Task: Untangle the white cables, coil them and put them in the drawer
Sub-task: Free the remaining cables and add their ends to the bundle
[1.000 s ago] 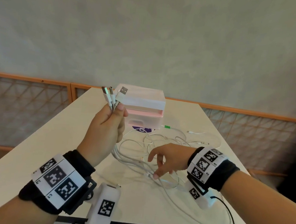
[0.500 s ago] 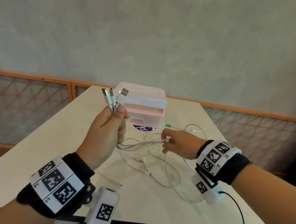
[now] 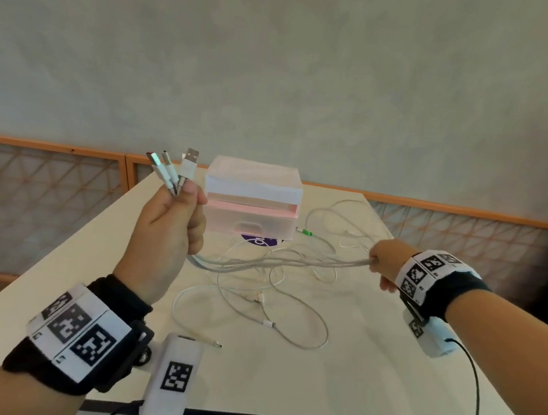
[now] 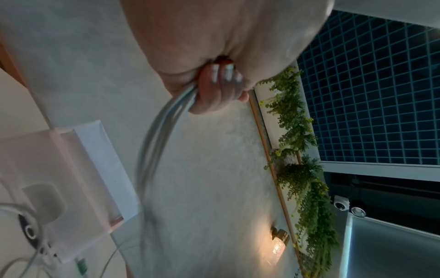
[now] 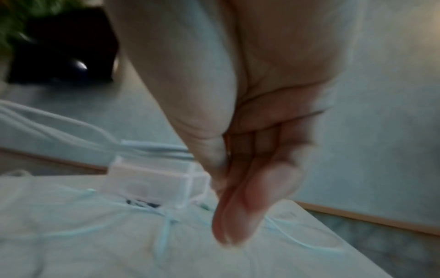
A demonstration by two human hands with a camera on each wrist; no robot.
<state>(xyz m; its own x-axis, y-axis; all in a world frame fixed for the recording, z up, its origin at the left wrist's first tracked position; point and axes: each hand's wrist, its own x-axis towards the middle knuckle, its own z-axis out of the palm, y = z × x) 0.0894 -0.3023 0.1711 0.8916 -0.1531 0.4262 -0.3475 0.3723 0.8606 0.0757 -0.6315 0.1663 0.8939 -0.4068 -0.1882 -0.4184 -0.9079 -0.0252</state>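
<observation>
My left hand (image 3: 171, 217) is raised above the table and grips a bundle of white cables (image 3: 280, 261) just below their USB plugs (image 3: 172, 167), which stick up out of the fist. The strands stretch to the right, off the table, into my right hand (image 3: 382, 263), which pinches them between thumb and fingers. In the left wrist view the cables (image 4: 164, 116) leave my left hand (image 4: 219, 82) downward. In the blurred right wrist view my right hand (image 5: 228, 169) has its lower fingers pointing down. Loose loops (image 3: 256, 306) lie on the table. The pink-white drawer box (image 3: 251, 201) stands behind, its drawer slightly open.
The cream table (image 3: 333, 380) has its near edge just below my wrists. A small green connector (image 3: 307, 232) lies to the right of the drawer box, and a purple sticker (image 3: 257, 240) shows in front of it. An orange-framed lattice railing (image 3: 50, 186) runs behind.
My right hand rose from the cable pile, took the strands and slid right along them, drawing them taut. The left hand stayed raised with the plugs.
</observation>
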